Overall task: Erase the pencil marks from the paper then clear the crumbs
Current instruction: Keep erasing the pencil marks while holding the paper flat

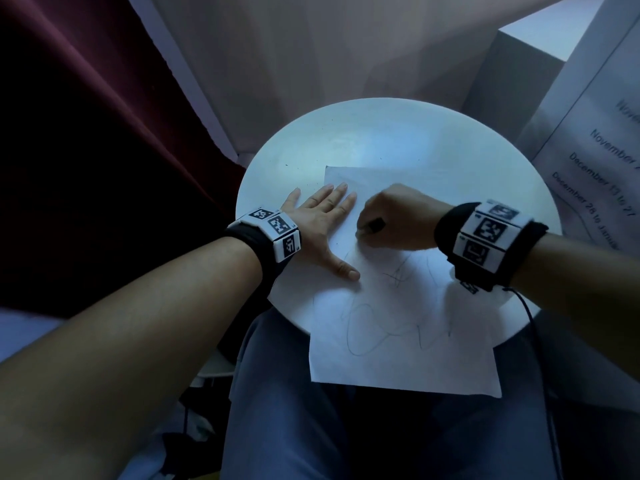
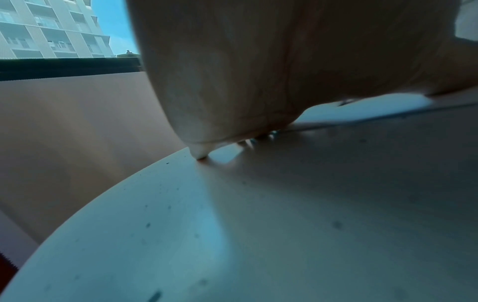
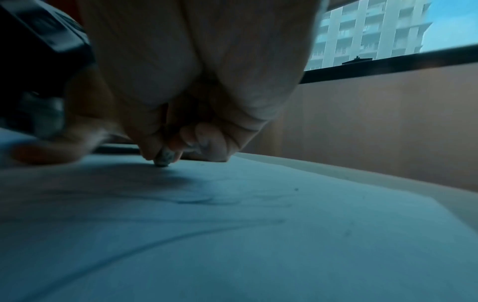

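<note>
A white sheet of paper (image 1: 398, 344) with looping pencil marks (image 1: 367, 330) lies on a round white table (image 1: 381, 136), its near end hanging over my lap. My left hand (image 1: 323, 225) lies flat with straight fingers on the paper's left edge, thumb spread, holding it down. My right hand (image 1: 391, 216) pinches a small eraser (image 1: 375, 225) and presses its tip onto the paper's upper part. In the right wrist view the worn eraser tip (image 3: 163, 161) touches the paper (image 3: 258, 245) between thumb and fingers. In the left wrist view the left hand (image 2: 258, 71) rests on the table (image 2: 181, 235).
Small dark specks (image 1: 286, 165) dot the table beyond the paper. A dark red curtain (image 1: 86, 133) hangs at the left. A printed sheet with dates (image 1: 602, 168) stands at the right, a grey box (image 1: 512, 74) behind it. A window (image 3: 375, 32) shows beyond the table.
</note>
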Demonstrator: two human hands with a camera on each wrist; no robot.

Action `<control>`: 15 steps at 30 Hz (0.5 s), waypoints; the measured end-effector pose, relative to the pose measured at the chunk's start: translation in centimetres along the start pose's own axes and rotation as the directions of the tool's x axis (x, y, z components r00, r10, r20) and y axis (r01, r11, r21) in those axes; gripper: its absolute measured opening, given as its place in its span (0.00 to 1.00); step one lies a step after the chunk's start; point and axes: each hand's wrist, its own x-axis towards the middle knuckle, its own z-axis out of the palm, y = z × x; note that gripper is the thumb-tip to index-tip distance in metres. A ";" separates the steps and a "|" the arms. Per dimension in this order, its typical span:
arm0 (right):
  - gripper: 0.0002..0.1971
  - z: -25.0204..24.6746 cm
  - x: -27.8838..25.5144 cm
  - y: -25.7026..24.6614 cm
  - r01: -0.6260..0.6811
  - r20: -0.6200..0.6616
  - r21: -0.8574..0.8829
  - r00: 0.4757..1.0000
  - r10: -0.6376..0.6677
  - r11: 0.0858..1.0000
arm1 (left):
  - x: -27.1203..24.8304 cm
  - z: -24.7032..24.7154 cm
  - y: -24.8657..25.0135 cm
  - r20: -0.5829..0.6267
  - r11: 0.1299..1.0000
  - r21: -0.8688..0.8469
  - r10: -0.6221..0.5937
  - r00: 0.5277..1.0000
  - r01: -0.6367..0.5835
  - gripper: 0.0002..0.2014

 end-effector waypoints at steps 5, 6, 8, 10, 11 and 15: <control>0.06 -0.2 -0.5 1.6 -0.094 -0.135 0.149 0.984 0.114 0.984 | -0.2 -0.4 0.6 0.001 1.000 0.006 -0.017 1.000 0.017 0.73; 0.07 -0.2 -0.3 2.0 -0.127 -0.164 0.175 0.974 0.156 0.976 | -0.2 -0.6 0.8 -0.008 1.000 0.012 -0.016 1.000 0.016 0.72; 0.07 0.1 -0.1 2.5 -0.165 -0.173 0.178 0.965 0.196 0.970 | -0.5 -0.6 1.3 -0.037 0.999 0.031 0.009 0.999 -0.008 0.69; 0.06 0.3 -0.3 2.6 -0.178 -0.176 0.157 0.963 0.205 0.971 | -0.6 -0.3 1.6 -0.050 0.999 0.031 0.036 0.998 -0.035 0.66; 0.06 0.3 -0.5 2.4 -0.178 -0.183 0.148 0.962 0.203 0.973 | -0.6 -0.2 1.6 -0.043 0.999 0.025 0.041 0.998 -0.040 0.66; 0.05 0.7 -1.5 0.3 -0.021 -0.151 0.085 0.988 0.033 0.996 | -0.7 0.0 1.7 -0.003 0.999 0.008 0.038 0.999 -0.038 0.67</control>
